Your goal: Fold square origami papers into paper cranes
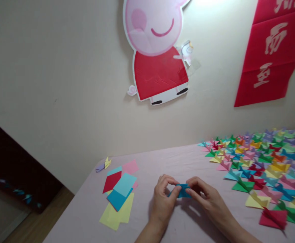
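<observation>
A small folded piece of blue paper (184,191) is held between my two hands, just above the pink tablecloth. My left hand (162,195) pinches its left end between thumb and fingers. On the other side, my right hand (205,195) grips the right end the same way. Part of the paper is covered by my fingertips, so its full shape cannot be made out. To the left of my hands lie loose paper sheets (124,184) in light blue, blue, red, pink and yellow, overlapping one another.
Rows of folded paper cranes (242,184) in many colours cover the right side of the table. Two small folded pieces (104,165), purple and yellow, sit at the far left corner. Behind the table (86,206), the wall bears a cartoon pig cutout (160,72) and a red banner (271,57).
</observation>
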{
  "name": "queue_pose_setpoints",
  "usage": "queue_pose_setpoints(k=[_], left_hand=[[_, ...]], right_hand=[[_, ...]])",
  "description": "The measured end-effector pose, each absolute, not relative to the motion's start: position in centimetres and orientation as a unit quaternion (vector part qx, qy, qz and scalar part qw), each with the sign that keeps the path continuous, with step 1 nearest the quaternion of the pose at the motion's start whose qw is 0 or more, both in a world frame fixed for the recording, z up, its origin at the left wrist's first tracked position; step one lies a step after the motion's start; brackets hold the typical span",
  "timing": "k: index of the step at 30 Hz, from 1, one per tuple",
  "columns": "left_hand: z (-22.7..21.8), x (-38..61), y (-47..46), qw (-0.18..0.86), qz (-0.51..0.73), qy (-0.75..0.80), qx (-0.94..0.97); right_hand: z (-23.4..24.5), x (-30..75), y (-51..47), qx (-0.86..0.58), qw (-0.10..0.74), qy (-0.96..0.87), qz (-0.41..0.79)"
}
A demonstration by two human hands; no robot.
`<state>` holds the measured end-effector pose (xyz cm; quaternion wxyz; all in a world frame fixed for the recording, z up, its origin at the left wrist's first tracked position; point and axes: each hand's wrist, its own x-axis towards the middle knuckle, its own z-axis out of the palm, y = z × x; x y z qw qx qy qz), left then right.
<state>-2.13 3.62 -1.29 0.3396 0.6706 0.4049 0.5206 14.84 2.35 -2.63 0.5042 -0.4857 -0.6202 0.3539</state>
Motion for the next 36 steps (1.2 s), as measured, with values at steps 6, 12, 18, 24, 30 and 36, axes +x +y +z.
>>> queue_pose_setpoints(k=[6, 12, 18, 24, 30, 36], left_hand=[[-1.2, -2.2, 3.5, 0.35, 0.51, 0.407, 0.672], [-1.2, -2.1, 3.5, 0.35, 0.51, 0.4, 0.677], [-1.2, -2.0, 3.6, 0.352, 0.514, 0.396, 0.675], [-1.4, -2.1, 3.7, 0.354, 0.512, 0.396, 0.675], [-1.4, -2.0, 3.5, 0.309, 0.55, 0.432, 0.645], [-1.8, -0.1, 2.0, 0.455, 0.494, 0.447, 0.59]], right_hand=[[-2.7, 14.8, 2.5, -0.488, 0.52, -0.596, 0.369], [-2.5, 14.9, 2.5, -0.482, 0.511, -0.615, 0.358], [-2.5, 14.9, 2.6, -0.479, 0.515, -0.607, 0.37], [-2.5, 14.9, 2.6, -0.48, 0.507, -0.608, 0.376], [-2.4, 15.1, 2.7, -0.467, 0.537, -0.623, 0.324], [-2.3, 15.4, 2.4, -0.445, 0.565, -0.682, 0.134]])
